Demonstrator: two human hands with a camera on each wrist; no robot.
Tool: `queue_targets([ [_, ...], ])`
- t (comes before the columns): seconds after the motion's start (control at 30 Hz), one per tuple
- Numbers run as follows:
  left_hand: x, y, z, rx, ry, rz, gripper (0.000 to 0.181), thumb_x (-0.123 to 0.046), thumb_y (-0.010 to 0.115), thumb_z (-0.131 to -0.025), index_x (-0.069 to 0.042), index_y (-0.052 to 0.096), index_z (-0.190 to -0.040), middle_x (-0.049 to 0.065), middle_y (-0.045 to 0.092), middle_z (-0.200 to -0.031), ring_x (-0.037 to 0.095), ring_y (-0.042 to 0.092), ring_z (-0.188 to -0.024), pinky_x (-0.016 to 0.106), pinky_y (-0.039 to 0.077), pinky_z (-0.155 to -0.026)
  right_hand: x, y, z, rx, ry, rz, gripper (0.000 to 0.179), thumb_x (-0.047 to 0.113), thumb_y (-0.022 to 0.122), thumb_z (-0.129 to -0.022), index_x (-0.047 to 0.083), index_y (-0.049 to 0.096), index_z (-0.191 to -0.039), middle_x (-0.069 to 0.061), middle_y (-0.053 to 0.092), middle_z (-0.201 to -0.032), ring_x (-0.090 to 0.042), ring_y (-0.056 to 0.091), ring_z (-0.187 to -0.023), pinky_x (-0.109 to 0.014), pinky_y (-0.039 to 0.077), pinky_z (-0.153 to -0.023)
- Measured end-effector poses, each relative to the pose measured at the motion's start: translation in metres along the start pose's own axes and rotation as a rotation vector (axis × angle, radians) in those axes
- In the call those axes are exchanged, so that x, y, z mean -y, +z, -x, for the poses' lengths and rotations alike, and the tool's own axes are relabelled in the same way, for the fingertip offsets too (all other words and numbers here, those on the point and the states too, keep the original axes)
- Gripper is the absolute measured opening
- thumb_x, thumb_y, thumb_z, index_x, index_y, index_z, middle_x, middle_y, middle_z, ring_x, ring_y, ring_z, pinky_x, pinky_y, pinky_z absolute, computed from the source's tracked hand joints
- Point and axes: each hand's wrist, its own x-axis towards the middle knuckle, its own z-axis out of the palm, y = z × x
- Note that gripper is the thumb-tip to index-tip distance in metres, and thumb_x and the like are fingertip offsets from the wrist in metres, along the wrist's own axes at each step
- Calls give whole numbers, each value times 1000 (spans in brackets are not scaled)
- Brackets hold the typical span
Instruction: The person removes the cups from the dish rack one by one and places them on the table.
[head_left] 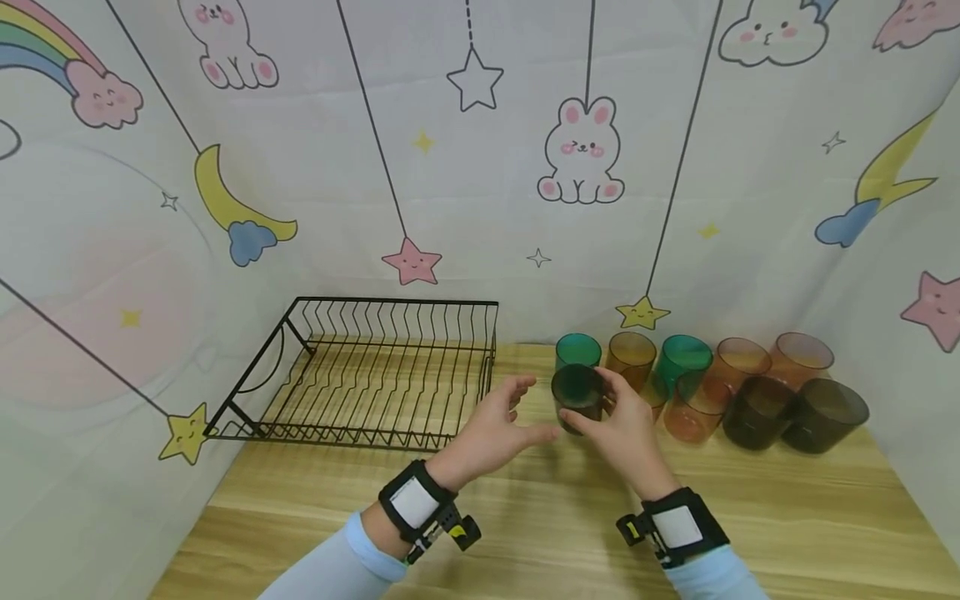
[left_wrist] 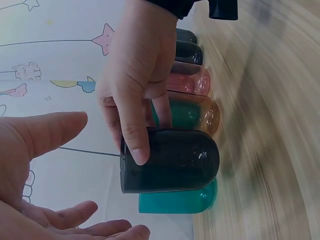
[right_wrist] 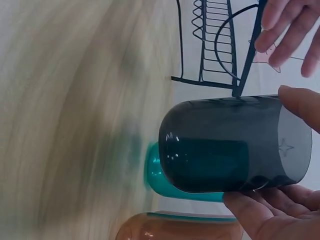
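Observation:
My right hand (head_left: 624,429) grips a dark grey see-through cup (head_left: 576,395) near its rim, thumb on one side and fingers on the other. In the right wrist view the cup (right_wrist: 225,145) is off the table, a green cup (right_wrist: 167,177) behind it. Left of the cup, my left hand (head_left: 495,429) has its fingers spread and holds nothing. In the left wrist view the left hand's thumb and fingers (left_wrist: 55,130) stand apart from the held cup (left_wrist: 172,160).
A black wire dish rack (head_left: 375,375) stands at the left on the wooden table (head_left: 525,533). Several coloured cups, among them an amber cup (head_left: 630,354), a pink cup (head_left: 693,412) and a dark cup (head_left: 825,417), stand in rows at the right. A patterned cloth (head_left: 487,192) hangs behind.

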Motion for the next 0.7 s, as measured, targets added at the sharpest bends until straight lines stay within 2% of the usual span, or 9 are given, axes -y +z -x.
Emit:
queue_targets([
  [0.13, 0, 0, 1, -6, 2, -7, 79, -46, 73, -77, -20, 36, -141, 4, 36, -147, 23, 32, -138, 41, 34, -110, -3, 4, 2, -18, -20, 48, 86, 41, 81, -69, 8, 41, -138, -14, 55, -130, -30, 58, -115, -43, 52, -90],
  [0.37, 0, 0, 1, -3, 13, -15, 79, -47, 74, -76, -19, 37, -140, 4, 38, -146, 24, 32, -138, 41, 34, -110, -10, 10, 7, -41, -10, 107, 84, 43, 79, -71, 6, 41, -136, -16, 56, -127, -30, 57, -114, -47, 50, -90],
  [0.53, -2, -4, 0, -18, 33, -12, 78, -45, 76, -74, -17, 40, -138, 4, 41, -144, 26, 33, -138, 42, 34, -110, -12, 12, 8, -50, -9, 129, 85, 44, 77, -73, 5, 38, -138, -18, 53, -129, -32, 55, -115, -49, 48, -91],
  [0.7, -2, -10, 1, -32, 34, -21, 75, -44, 75, -76, -20, 40, -137, 1, 40, -144, 23, 31, -139, 40, 34, -111, -12, 13, 8, -93, -49, 178, 88, 39, 76, -76, 2, 33, -143, -22, 48, -136, -35, 52, -119, -51, 46, -94],
])
